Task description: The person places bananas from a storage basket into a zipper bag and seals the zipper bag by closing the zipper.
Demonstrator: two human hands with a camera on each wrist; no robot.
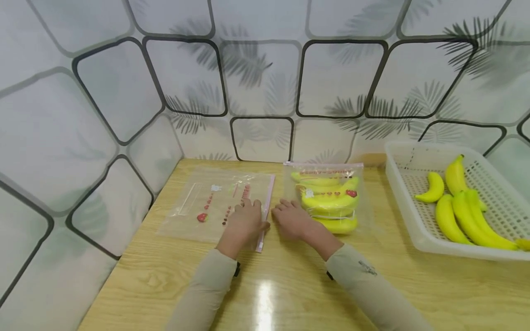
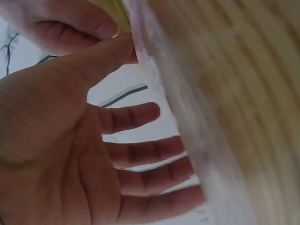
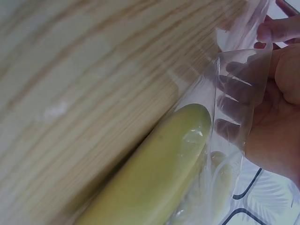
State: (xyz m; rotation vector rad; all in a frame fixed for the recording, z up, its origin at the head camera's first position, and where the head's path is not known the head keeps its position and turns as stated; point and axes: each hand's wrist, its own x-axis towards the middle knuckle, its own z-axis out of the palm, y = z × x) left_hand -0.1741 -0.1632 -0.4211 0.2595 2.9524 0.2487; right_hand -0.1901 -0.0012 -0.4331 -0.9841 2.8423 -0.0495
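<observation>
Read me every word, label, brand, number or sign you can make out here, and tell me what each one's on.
Nothing reads clearly enough to quote.
Flat bag: red lettering, turned sideways, too blurred to read.
Filled bag: red print below the zip edge, too blurred to read.
Right sleeve: small dark marking, too small to tell whether it holds words.

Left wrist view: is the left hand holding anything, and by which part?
Nothing appears held: the left hand has straight, spread fingers and merely touches the flat zip bag at its pink zip strip.
</observation>
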